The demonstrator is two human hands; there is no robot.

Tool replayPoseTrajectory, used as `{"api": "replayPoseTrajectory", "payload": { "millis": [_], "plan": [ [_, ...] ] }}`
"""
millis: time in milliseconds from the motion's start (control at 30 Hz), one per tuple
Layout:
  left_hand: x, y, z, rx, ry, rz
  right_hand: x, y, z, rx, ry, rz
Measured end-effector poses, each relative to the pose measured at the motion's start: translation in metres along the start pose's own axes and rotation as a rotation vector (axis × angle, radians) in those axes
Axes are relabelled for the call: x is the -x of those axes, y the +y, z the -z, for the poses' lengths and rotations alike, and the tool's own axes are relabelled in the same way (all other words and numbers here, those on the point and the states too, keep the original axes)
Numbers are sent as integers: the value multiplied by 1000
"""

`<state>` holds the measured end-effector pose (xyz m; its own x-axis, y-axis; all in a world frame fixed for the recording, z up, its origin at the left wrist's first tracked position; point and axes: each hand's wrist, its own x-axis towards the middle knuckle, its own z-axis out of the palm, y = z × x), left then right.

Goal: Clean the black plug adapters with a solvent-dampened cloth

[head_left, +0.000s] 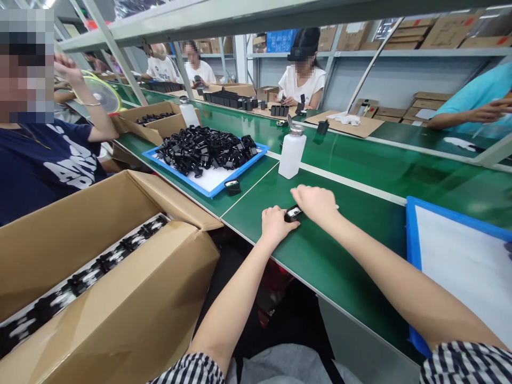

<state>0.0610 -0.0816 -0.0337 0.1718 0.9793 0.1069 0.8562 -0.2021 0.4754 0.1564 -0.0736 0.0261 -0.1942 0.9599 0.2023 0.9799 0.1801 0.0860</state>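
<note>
My left hand [275,225] is closed around one end of a small black plastic casing [294,213] with a whitish face, held low over the green bench. Just right of it, my right hand [318,204] is curled shut at the casing's other end. Its fingers hide whatever may be in them; a tiny pale bit shows at its outer edge. Beyond my hands stands a white dispenser bottle [292,154] with a metal cap. A similar black casing [232,186] lies by the blue-rimmed tray [218,190] heaped with black plastic parts [204,149].
At my left, an open cardboard box [160,288] contains rows of black parts. A second blue-rimmed tray [414,234] lies at right, lined in white. A co-worker [60,154] sits at left; others work across the green bench [360,256]. A metal shelf beam [224,21] runs overhead.
</note>
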Motion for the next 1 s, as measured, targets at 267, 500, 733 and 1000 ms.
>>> {"api": "replayPoseTrajectory", "payload": {
  "millis": [267, 500, 733, 1000],
  "plan": [
    [0, -1, 2, -45, -31, -39, 15, -19, -2, -1, -173, 193],
    [-5, -5, 17, -66, -167, -155, 6, -1, -2, -170, -233, 280],
    [-40, -74, 114, -186, -180, 391, -18, 54, 5, -832, -336, -287],
    [-76, -162, 142, -329, 340, 640, -26, 84, -24, -236, -323, -253]
  ]
}}
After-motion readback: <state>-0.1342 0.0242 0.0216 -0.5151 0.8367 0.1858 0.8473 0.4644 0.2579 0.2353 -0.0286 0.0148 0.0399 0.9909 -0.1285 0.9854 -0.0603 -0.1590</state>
